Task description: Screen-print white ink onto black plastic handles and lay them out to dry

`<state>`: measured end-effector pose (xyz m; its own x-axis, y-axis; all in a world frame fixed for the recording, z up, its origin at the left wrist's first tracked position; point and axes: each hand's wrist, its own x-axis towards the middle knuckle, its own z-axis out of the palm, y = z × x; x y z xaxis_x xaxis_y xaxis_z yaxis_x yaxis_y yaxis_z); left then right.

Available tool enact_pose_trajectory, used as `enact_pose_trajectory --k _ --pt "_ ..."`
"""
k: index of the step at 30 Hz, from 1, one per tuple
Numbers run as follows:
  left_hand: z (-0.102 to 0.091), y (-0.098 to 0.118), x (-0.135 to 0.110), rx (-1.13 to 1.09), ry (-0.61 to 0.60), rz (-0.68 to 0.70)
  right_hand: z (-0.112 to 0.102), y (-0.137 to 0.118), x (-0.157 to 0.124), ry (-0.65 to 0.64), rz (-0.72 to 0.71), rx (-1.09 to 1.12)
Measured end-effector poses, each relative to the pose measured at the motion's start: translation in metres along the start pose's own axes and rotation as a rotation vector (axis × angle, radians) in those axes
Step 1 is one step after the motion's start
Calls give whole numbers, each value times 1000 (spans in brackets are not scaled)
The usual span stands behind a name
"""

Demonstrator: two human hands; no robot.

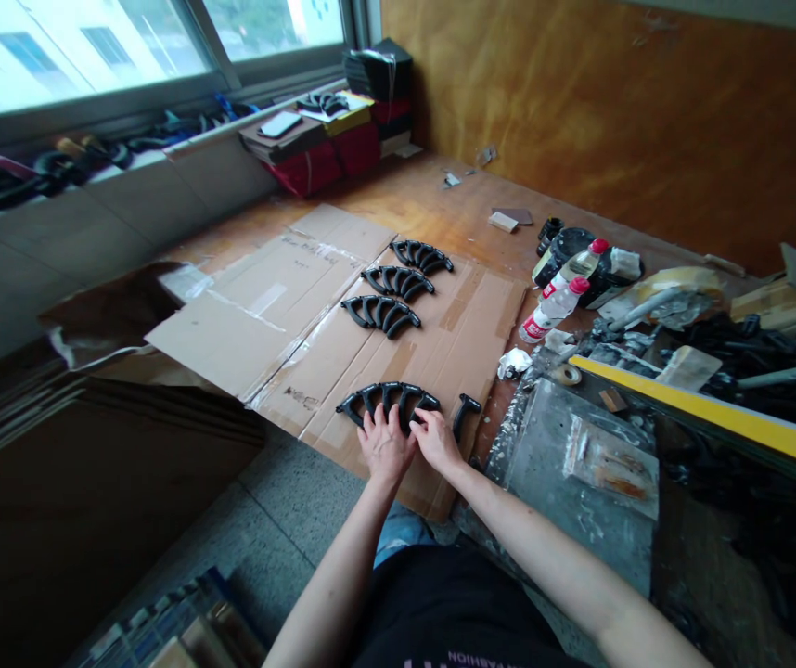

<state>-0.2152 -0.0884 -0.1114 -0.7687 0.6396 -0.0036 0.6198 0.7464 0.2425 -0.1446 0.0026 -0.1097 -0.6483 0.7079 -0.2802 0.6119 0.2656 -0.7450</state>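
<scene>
A fan of several black curved pieces [389,391] with T-shaped ends lies on the flattened cardboard [432,348] in front of me. My left hand [385,447] rests over the lower ends of the fan, its fingers stretched out across the pieces. Close beside it, my right hand [438,442] has thumb and fingers drawn together at the fan's right end, on a black piece that they partly hide. A single black curved piece [466,413] lies apart to the right. Farther up the cardboard sit three more fans of the same pieces, the nearest fan [380,314] lying left of centre.
Two bottles with red caps [557,306] and a dark tub [607,278] stand at the right. A yellow-edged bar [711,404] borders a heap of black parts. Boxes [321,153] are stacked by the window. The cardboard overhangs the table's front edge.
</scene>
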Motion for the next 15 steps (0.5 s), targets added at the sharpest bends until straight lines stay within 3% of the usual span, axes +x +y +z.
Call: enact_pose_trajectory --k 3,7,12,15 --pt "5 -3 12 12 -27 23 3 -5 1 5 31 -18" --pt "-2 -26 40 27 -32 114 9 -23 10 -17 -10 18" --pt "-22 -54 111 91 -11 151 16 -60 25 -60 -116 222" --pt "-23 -63 145 119 -49 152 5 -69 19 -59 -136 224"
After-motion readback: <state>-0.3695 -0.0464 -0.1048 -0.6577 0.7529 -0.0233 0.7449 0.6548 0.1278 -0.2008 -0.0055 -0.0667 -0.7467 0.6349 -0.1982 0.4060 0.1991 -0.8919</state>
